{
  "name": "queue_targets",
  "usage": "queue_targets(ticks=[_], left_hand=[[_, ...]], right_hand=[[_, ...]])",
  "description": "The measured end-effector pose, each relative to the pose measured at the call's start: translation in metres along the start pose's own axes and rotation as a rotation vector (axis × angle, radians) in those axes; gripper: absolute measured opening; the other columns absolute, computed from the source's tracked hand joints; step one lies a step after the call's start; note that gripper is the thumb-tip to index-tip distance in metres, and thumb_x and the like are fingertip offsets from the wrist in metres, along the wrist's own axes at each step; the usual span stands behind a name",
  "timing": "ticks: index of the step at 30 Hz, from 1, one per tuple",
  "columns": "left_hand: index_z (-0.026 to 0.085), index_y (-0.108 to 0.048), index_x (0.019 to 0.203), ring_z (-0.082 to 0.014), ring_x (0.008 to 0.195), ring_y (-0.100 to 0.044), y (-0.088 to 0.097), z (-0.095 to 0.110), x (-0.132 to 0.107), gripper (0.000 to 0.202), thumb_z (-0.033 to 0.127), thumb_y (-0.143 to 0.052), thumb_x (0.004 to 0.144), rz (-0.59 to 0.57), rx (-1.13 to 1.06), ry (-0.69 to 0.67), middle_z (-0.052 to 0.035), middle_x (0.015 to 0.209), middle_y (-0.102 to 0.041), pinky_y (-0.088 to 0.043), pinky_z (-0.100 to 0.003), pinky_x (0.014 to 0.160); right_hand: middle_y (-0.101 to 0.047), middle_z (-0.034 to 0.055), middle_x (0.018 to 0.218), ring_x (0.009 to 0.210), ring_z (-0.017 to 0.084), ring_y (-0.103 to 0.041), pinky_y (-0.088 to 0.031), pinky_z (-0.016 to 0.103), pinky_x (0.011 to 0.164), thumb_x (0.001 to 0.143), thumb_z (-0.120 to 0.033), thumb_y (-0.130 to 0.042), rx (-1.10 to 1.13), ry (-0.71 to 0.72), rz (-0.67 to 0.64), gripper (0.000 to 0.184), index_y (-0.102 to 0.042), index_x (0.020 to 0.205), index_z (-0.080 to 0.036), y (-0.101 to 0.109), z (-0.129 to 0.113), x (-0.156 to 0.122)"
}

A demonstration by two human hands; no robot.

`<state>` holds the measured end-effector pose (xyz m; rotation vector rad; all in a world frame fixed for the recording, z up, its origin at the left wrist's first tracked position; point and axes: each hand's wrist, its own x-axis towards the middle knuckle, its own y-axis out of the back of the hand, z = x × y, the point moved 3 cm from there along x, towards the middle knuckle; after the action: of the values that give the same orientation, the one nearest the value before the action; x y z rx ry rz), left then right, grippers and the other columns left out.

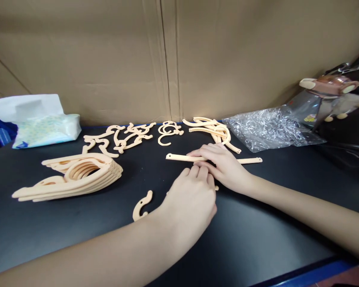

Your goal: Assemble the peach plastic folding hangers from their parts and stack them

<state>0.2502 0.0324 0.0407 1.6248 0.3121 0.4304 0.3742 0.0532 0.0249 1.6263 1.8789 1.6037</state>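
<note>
My right hand [223, 163] has its fingers and thumb closed over the middle of a straight cream plastic hanger bar [184, 158], whose two holed ends stick out on either side. Just nearer to me, my left hand [194, 195] is curled with its knuckles up. Small cream tips of a plastic hanger part [217, 187] peek out beside it; most of that part is hidden under the hand. Both hands are close together, low over the table. Left of my left wrist lies a loose cream hanger hook [142, 205], partly covered by the forearm.
A stack of folded cream hangers [92, 175] lies at left. Behind are curved hanger arms [133, 135], hooks [169, 129] and a pile of longer pieces [212, 129]. A tissue pack [49, 127], clear plastic bag [275, 127] and dark bag with a plush charm [335, 95] flank the black table [257, 231].
</note>
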Motion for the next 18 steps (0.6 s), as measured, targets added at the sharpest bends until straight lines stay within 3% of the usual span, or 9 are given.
queue_targets(ticks=[3, 8, 11, 14, 18], left_hand=[[0.009, -0.061, 0.091, -0.0268, 0.085, -0.063, 0.006, 0.005, 0.005, 0.015, 0.016, -0.050, 0.084, -0.017, -0.104, -0.027, -0.0130, 0.089, -0.067, -0.049, -0.037, 0.076], [0.014, -0.048, 0.104, -0.0192, 0.058, -0.061, 0.020, -0.003, 0.001, 0.016, 0.015, -0.039, 0.091, -0.104, -0.388, 0.081, -0.0050, 0.075, -0.064, -0.038, -0.028, 0.049], [0.019, -0.040, 0.102, -0.0165, 0.049, -0.056, 0.030, -0.021, -0.011, 0.012, 0.017, -0.035, 0.092, -0.068, -0.481, 0.162, 0.0009, 0.066, -0.059, -0.033, -0.026, 0.044], [0.023, -0.038, 0.103, -0.0142, 0.046, -0.053, 0.035, -0.047, -0.028, 0.012, 0.023, -0.032, 0.092, 0.045, -0.485, 0.249, 0.0046, 0.064, -0.055, -0.032, -0.023, 0.044], [0.025, -0.044, 0.113, -0.0209, 0.064, -0.060, 0.033, -0.078, -0.052, 0.027, 0.041, -0.029, 0.097, 0.095, -0.276, 0.380, -0.0023, 0.083, -0.063, -0.038, -0.028, 0.055]], right_hand=[[-0.066, 0.0019, 0.094, 0.088, 0.017, -0.057, -0.038, 0.033, 0.082, 0.099, -0.020, -0.050, 0.036, -0.027, 0.016, 0.016, -0.062, 0.109, -0.019, 0.000, 0.003, 0.001], [-0.065, 0.0012, 0.091, 0.086, 0.018, -0.057, -0.037, 0.033, 0.081, 0.098, -0.021, -0.051, 0.072, -0.023, 0.011, 0.018, -0.061, 0.112, -0.022, -0.001, 0.007, -0.001], [-0.065, 0.0033, 0.092, 0.085, 0.019, -0.056, -0.037, 0.034, 0.077, 0.099, -0.022, -0.047, 0.025, 0.003, -0.010, 0.019, -0.063, 0.109, -0.022, -0.002, 0.006, -0.001], [-0.066, 0.0046, 0.093, 0.086, 0.020, -0.057, -0.037, 0.034, 0.077, 0.099, -0.022, -0.046, -0.018, -0.009, -0.048, 0.020, -0.064, 0.108, -0.021, -0.002, 0.003, -0.001], [-0.067, 0.0041, 0.098, 0.091, 0.020, -0.058, -0.038, 0.033, 0.081, 0.098, -0.023, -0.051, 0.005, -0.044, -0.059, 0.021, -0.063, 0.115, -0.022, -0.001, 0.000, 0.000]])
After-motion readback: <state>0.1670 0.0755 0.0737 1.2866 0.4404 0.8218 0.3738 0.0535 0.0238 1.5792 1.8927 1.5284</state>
